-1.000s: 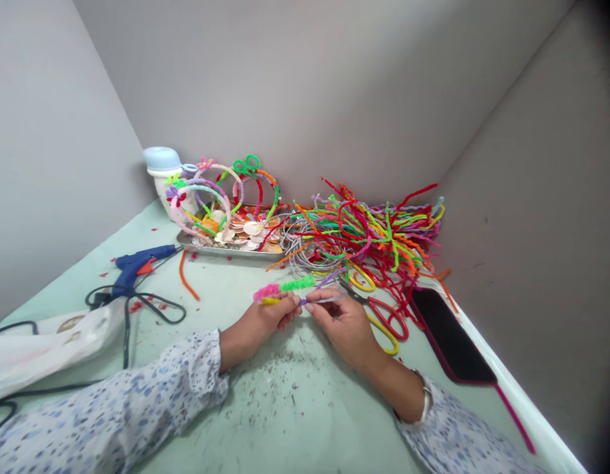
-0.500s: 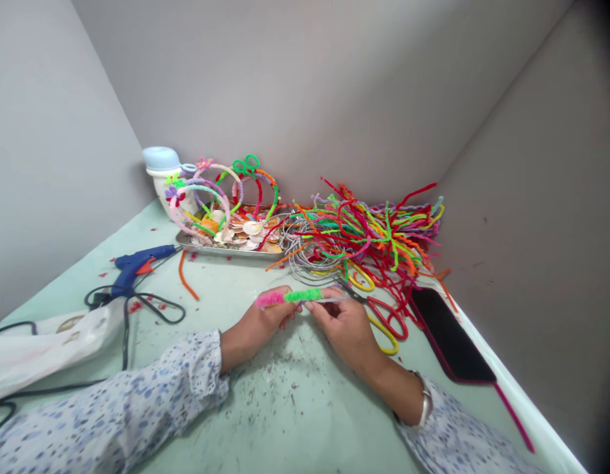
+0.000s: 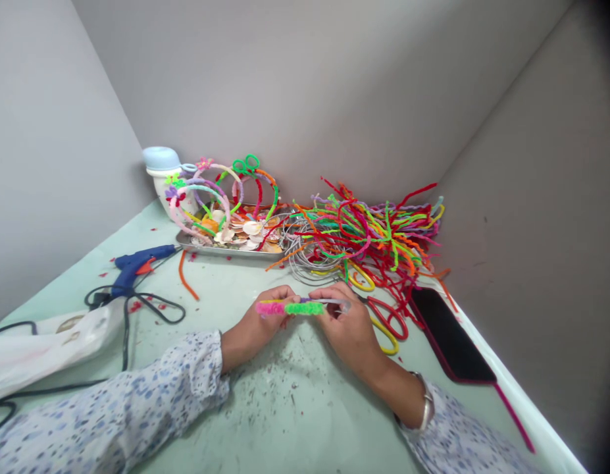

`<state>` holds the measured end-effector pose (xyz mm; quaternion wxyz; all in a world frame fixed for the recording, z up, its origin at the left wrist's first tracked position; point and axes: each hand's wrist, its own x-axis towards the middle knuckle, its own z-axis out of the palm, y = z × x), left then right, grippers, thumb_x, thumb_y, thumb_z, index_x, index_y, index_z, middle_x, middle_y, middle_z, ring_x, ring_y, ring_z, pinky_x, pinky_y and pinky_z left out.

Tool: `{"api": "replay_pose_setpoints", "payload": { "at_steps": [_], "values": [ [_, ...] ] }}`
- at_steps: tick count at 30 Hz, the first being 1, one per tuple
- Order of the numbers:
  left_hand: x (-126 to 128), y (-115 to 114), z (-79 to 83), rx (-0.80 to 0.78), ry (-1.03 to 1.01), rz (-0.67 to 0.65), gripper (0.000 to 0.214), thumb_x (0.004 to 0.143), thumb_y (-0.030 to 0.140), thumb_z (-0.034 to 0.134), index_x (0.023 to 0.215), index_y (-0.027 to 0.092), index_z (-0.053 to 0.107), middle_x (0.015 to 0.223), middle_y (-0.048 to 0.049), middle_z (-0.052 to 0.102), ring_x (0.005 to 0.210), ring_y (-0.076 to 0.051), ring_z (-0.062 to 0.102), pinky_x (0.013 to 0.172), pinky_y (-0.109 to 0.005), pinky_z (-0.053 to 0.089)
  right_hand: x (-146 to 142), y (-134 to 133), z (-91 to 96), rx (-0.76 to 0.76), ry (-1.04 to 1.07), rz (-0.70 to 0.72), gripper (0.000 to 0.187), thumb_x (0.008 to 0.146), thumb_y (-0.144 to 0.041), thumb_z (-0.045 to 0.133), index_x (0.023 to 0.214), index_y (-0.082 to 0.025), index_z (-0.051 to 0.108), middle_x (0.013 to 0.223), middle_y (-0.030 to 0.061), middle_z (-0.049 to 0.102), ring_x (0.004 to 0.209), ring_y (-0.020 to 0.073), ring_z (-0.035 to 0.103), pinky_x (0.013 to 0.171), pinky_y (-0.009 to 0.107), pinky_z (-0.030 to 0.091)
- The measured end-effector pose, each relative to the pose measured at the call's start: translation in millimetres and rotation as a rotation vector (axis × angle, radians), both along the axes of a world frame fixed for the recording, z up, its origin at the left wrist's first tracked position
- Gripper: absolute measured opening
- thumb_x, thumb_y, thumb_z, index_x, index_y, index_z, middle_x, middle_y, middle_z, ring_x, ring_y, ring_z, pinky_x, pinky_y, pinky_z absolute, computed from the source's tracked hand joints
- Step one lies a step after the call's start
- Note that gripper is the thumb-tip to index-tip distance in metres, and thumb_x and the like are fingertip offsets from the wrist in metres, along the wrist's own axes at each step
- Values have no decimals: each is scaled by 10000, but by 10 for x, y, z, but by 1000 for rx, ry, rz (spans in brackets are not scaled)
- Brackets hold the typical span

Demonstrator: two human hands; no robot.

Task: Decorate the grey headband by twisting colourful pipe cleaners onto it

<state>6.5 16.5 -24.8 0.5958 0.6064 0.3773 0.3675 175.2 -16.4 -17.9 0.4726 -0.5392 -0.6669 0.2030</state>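
A thin band wrapped in pink and green pipe cleaner (image 3: pixel 289 307) lies level across the person's hands, held above the pale green table covering (image 3: pixel 285 421). The left hand (image 3: pixel 258 326) clamps its pink end, and the right hand (image 3: pixel 347 326) pinches the bare, pale end; the two hands nearly touch. Just beyond the right hand lie red-handled scissors (image 3: pixel 386 316), with a heap of loose pipe cleaners (image 3: pixel 374 234) behind them and a black phone (image 3: pixel 450 332) further right. A metal tray (image 3: pixel 226 254) of seashells and finished pipe-cleaner hoops stands ahead, and a blue glue gun (image 3: pixel 137 263) lies well to the left.
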Motion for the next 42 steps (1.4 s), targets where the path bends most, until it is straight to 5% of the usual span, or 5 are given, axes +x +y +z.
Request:
{"api": "replay_pose_setpoints", "payload": {
  "at_steps": [16,26,42],
  "values": [
    [5,-54,129,2,52,-8,277,865,378,502,705,151,508,583,47,420,517,-77,340,489,-208,261,-31,-24,23,-134,80,19,142,835,-321,598,848,-189,650,834,27,610,740,161,596,669,271,463],
    [7,-10,19,-10,29,25,296,845,429,532,702,170,510,538,53,440,471,-79,358,450,-209,261,-1,1,5,-57,10,-10,140,842,-301,576,862,-175,635,869,45,602,757,168,575,653,269,453],
    [-14,20,-67,32,46,-8,268,839,414,523,735,167,529,545,50,441,470,-85,356,452,-214,258,8,-5,28,-211,96,-7,189,829,-345,552,790,-181,638,714,13,615,628,160,528,566,255,393]
  ]
}}
